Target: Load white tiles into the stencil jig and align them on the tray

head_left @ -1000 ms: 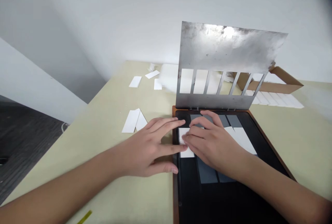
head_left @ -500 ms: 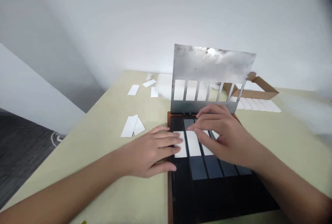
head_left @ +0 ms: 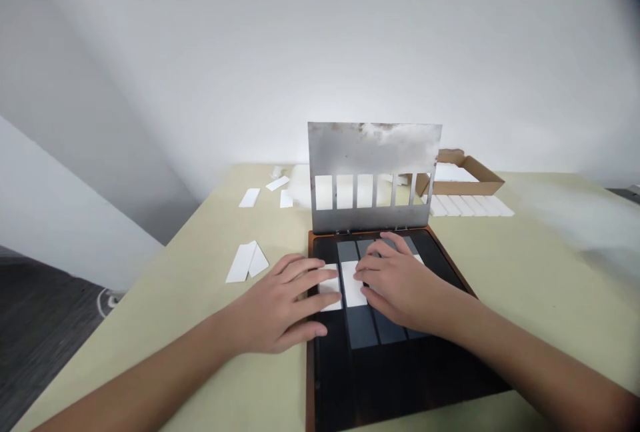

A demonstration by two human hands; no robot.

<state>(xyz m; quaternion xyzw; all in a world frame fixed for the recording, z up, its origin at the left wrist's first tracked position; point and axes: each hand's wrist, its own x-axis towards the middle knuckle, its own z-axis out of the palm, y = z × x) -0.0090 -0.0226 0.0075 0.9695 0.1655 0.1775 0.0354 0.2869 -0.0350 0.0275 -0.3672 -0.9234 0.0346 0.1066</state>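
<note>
My left hand (head_left: pixel 280 305) is open, its spread fingers lying over the left edge of a black board (head_left: pixel 400 379) and onto a white card (head_left: pixel 333 304). Just right of that, the fingertips of my right hand (head_left: pixel 410 285) rest on a second white card (head_left: pixel 351 289). Its fingers are bent and slightly apart, and they grip nothing that I can see. Dark grey strips (head_left: pixel 363 329) show above and below the row of cards. A metal plate (head_left: pixel 373 149) with a row of rectangular cut-outs stands upright, hinged at the board's back edge. My right hand covers other cards in part.
Two overlapping white cards (head_left: pixel 240 263) lie left of the board, with several more farther back. Behind at right stands an open cardboard box (head_left: pixel 470 188) holding white sheets. A row of white cards (head_left: pixel 473 206) lies before it. A white wall closes the back.
The view has shifted, so the board appears lower and farther left. My right hand has lowered, with its fingers now flatter across the cards. My left hand stays on the left card.
</note>
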